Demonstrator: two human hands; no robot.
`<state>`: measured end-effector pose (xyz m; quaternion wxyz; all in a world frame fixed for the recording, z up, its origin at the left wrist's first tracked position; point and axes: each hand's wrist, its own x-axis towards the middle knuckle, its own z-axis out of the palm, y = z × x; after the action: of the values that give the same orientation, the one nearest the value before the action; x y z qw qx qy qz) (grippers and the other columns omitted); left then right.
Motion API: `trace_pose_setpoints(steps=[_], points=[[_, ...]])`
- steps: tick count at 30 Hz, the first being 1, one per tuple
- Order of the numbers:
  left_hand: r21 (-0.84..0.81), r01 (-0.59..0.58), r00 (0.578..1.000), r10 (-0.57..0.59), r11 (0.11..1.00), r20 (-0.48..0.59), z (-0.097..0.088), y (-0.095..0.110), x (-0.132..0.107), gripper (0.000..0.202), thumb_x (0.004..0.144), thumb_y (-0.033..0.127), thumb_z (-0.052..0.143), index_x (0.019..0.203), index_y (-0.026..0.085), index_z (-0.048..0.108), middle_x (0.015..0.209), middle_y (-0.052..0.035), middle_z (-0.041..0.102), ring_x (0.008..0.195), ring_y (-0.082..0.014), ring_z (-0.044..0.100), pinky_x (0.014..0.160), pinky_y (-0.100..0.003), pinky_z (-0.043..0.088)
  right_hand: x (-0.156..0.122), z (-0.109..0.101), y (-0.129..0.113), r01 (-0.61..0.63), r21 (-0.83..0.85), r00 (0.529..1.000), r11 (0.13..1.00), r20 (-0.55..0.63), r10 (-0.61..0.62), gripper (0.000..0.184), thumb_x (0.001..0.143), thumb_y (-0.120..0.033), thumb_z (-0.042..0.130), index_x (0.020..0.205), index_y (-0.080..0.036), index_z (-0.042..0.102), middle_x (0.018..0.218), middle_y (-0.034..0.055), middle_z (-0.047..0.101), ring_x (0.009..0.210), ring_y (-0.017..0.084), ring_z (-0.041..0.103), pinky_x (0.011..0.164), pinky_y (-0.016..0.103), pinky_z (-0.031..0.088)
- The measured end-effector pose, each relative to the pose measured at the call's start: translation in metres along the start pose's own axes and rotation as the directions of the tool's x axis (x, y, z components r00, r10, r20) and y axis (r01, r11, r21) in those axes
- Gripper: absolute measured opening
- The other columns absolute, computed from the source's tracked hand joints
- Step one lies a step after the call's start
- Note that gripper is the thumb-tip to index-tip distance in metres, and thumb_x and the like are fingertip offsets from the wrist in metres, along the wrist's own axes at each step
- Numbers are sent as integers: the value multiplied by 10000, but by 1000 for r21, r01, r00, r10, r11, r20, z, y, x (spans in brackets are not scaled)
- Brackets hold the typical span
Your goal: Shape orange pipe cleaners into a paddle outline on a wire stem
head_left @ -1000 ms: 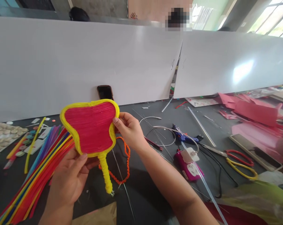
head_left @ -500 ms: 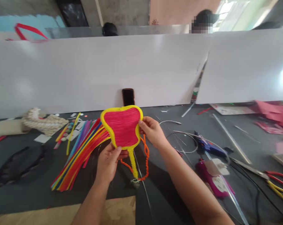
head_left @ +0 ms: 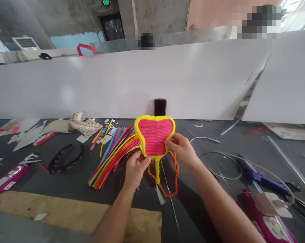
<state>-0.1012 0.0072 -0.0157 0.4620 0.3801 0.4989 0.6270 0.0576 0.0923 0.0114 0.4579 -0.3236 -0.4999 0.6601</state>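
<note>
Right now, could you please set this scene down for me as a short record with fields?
left hand: holds the fan-shaped piece at its lower left
right hand: holds its lower right side
piece: pink face, yellow border and handle
below handle: pale tassel
behind: upright phone
to the left: bundle of coloured strips
to the right: blue glue gun

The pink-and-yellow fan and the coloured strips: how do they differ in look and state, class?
The fan is held by the left hand and right hand; the strips lie on the table. The fan is one panel with a handle; the strips are long and bunched. The fan is pink and yellow; the strips include red, blue and purple. Both show yellow.
</note>
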Motion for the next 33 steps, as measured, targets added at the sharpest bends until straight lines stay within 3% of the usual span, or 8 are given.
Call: trace_pose_setpoints(steps=[7,14,24,30,33], points=[[-102,64,998,-62,993,25,0,-4,0,237,656,233,735,865,140,671,761,-30,695,666,-147,644,674,-277,534,2,-2,5,-17,-6,1000,1000,-18,17,300,646,-364,739,823,-181,580,681,-12,611,597,129,572,609,283,477],[-203,113,994,-111,973,23,2,1,-1,185,623,218,752,780,151,680,650,21,633,593,-91,578,600,-211,507,4,0,17,-102,39,994,994,-34,104,297,643,-373,733,755,-176,541,584,-48,529,497,88,474,492,231,387],[-200,88,995,-95,976,-25,1,0,1,166,645,233,725,758,155,633,606,43,582,534,-72,532,586,-202,458,1,8,17,-11,35,996,999,-89,14,318,657,-387,724,809,-178,540,583,-60,495,495,84,435,486,226,360],[-156,33,998,-40,987,-40,6,3,-1,282,689,262,681,947,168,617,877,-36,684,758,-160,633,684,-259,477,-2,13,18,11,-10,997,1000,-71,-11,289,683,-386,703,808,-183,540,615,-44,508,520,95,446,497,234,367],[-116,1,998,-8,993,-66,6,2,-1,280,706,277,661,959,160,628,878,-47,693,803,-189,639,715,-284,479,-3,14,18,16,-28,998,999,-60,-17,278,697,-378,692,822,-182,541,634,-34,522,533,100,453,501,235,377]])
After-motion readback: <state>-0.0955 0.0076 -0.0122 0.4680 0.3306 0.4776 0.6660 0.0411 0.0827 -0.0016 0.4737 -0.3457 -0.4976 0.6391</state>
